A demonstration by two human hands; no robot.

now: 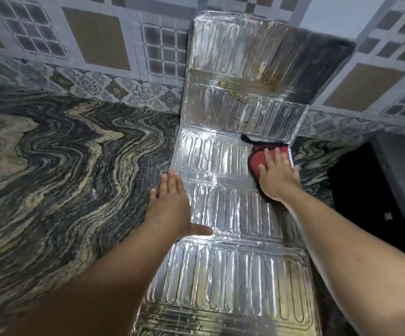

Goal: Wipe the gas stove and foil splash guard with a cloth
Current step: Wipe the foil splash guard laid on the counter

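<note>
The thin foil splash guard (223,195) likely dents easily; the left hand (170,202) lies flat bracing its edge, while the right hand (278,177) presses the red cloth (259,156) flat onto it.

Place: we see a home kitchen.
Signs: marbled stone counter (63,154), patterned wall tiles (94,37), foil splash guard (233,214).

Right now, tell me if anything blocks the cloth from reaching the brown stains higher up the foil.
Nothing visible does. The right hand presses the red cloth flat on the foil just below the fold. Above it, bare foil runs up to the stains on the upright panels. The left hand rests at the foil's left edge, out of the way.
</note>
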